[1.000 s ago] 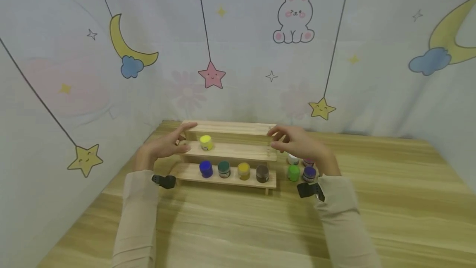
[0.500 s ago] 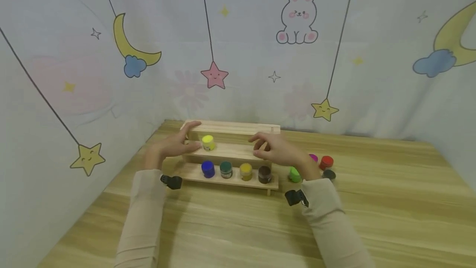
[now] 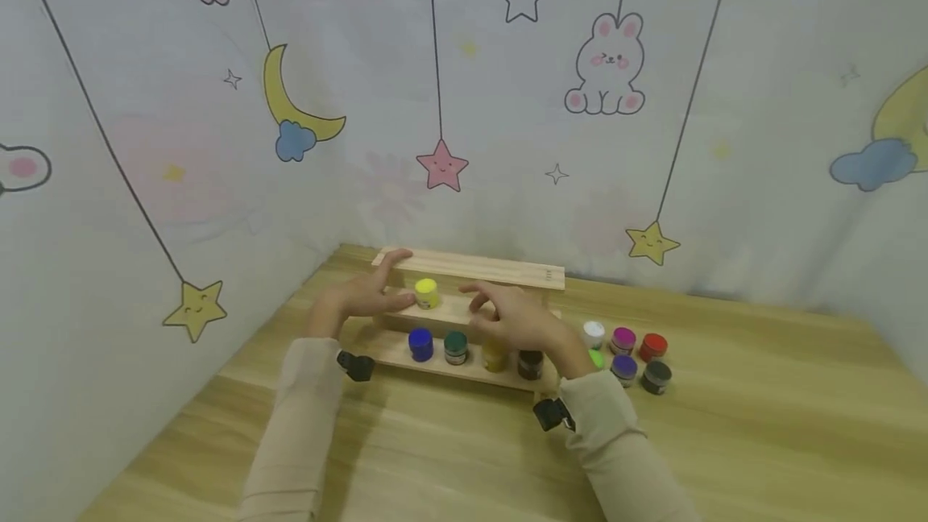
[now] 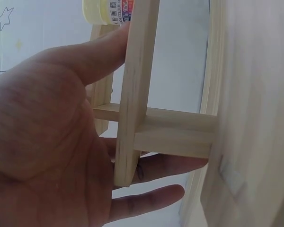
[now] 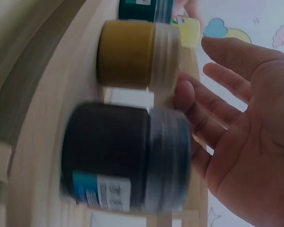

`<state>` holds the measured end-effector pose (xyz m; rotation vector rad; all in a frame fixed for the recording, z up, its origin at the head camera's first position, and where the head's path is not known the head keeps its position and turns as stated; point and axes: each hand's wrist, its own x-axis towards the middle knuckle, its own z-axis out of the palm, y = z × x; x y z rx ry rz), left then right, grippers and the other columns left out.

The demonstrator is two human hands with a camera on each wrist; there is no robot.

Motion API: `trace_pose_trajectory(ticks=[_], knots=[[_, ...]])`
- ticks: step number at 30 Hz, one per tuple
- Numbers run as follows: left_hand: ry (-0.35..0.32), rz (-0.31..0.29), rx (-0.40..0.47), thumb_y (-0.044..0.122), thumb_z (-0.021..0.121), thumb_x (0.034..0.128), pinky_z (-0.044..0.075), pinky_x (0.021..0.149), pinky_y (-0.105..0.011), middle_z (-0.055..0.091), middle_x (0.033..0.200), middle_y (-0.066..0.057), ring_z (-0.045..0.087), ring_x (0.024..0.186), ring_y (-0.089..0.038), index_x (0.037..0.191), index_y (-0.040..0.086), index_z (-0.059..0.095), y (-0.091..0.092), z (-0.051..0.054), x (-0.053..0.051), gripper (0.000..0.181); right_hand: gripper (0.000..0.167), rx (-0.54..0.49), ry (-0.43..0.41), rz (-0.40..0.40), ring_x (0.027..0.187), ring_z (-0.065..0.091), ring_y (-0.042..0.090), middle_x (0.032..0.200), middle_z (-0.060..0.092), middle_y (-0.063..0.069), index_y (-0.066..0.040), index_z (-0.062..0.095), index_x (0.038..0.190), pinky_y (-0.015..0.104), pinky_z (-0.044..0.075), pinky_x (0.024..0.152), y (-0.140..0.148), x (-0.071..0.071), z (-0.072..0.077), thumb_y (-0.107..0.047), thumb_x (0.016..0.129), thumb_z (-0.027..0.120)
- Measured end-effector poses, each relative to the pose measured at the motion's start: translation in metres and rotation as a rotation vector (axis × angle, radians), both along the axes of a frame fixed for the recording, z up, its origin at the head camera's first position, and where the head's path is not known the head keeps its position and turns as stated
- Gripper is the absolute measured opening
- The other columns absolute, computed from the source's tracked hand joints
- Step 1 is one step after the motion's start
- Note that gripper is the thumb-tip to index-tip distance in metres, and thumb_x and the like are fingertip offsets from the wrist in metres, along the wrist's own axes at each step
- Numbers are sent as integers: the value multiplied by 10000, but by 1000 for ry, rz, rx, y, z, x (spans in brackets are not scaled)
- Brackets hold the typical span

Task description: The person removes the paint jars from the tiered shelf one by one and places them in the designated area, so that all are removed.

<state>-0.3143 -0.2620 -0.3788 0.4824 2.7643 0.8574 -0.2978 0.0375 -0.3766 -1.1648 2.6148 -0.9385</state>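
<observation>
Resting our outspread left hand (image 3: 365,293) on the tiered pale-wood rack (image 3: 471,266), seemingly steadying it, we hold our relaxed right hand (image 3: 512,317) empty, a cylindrical ochre plastic jar (image 5: 128,54) beside it.

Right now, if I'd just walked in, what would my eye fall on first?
Probably the bright yellow jar on the middle shelf of the wooden rack, between the left hand and the right hand. Next, perhaps, the colourful jars clustered on the table to the rack's right. Behind everything hangs a pale backdrop, with a winking cartoon rabbit right of centre.
</observation>
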Motion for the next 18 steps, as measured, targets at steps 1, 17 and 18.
trace_pose_trajectory(ticks=[1,17,18], knots=[[1,3,-7,470,609,966,291,1074,-672,201,1566,-357,341,1354,-570,1582,245,28,1,0,0,877,540,-1,3,-1,1078,645,251,1265,642,116,-138,433,1499,430,501,940,-3,0,-1,-159,992,617],[-3,50,2,504,643,938,316,1076,-649,197,1588,-311,332,1381,-530,1582,233,33,4,-4,2,928,649,10,91,-30,1372,445,268,1513,462,84,-184,399,1541,477,365,1107,-50,-6,-1,-227,961,688],[4,40,10,483,646,942,311,1081,-646,182,1594,-305,317,1391,-527,1583,221,33,2,-4,1,925,654,20,106,-39,1343,474,272,1497,476,89,-192,407,1538,483,389,1085,-53,-7,-1,-227,954,699]])
